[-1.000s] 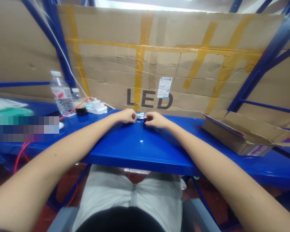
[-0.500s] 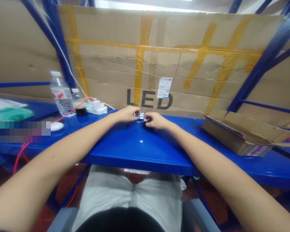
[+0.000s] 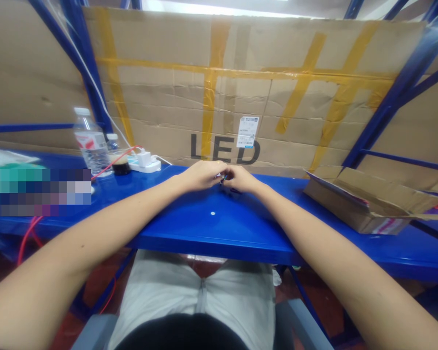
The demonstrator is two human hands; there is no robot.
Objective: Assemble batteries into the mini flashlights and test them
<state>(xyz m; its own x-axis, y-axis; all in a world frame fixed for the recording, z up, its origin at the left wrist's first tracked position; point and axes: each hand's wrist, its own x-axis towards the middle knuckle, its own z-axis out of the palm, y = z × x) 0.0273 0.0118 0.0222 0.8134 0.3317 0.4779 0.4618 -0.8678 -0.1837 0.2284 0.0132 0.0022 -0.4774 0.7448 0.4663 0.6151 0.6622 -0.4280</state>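
Note:
Both hands meet above the blue table (image 3: 190, 223), near its back edge. My left hand (image 3: 203, 175) is closed, its curled fingertips reaching across to the right fingers. Facing it, my right hand (image 3: 242, 179) is closed too, thumb and fingers pinched. A small shiny piece (image 3: 223, 178) with silver and bluish glints shows between the fingertips. It is mostly covered, and I cannot make out its kind. Something dark shows just under the right fingers, too blurred to name.
An open cardboard box (image 3: 350, 204) stands on the right. To the left are a water bottle (image 3: 91, 148), a smaller bottle of dark liquid (image 3: 120, 165) and a white power strip (image 3: 148, 165) with a plug. A large cardboard sheet (image 3: 160, 107) marked LED stands behind the table.
My left hand has moved right, up against my right hand. The shiny cylinders seen between the hands before are now covered by fingers. My right hand stays in about the same place.

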